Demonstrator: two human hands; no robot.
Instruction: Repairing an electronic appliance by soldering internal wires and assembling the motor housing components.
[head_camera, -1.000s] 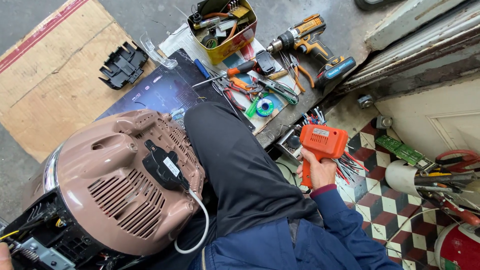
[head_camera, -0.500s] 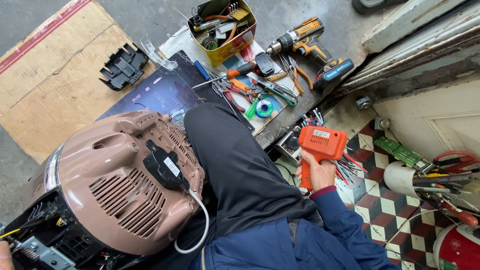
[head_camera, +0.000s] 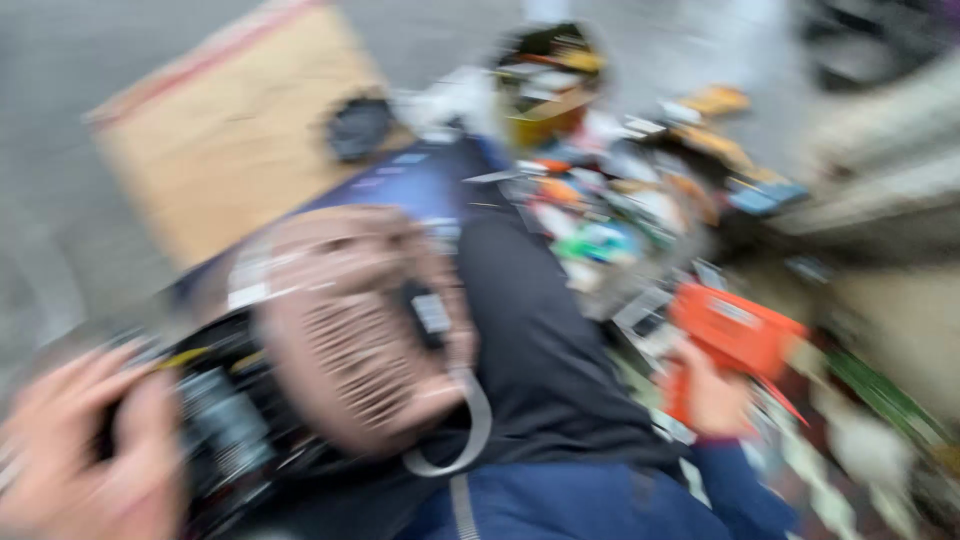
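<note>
Grey pavement and a cardboard sheet lie behind, all motion-blurred. Right hand grasps an orange power tool, kept beside the knee. Left hand closes on the dark underside of a brown appliance housing, propped against the leg; assorted tools are strewn beyond.

A makeshift repair spot on the ground: scattered tools, a tool bin, an opened casing, cardboard on bare concrete.
</note>
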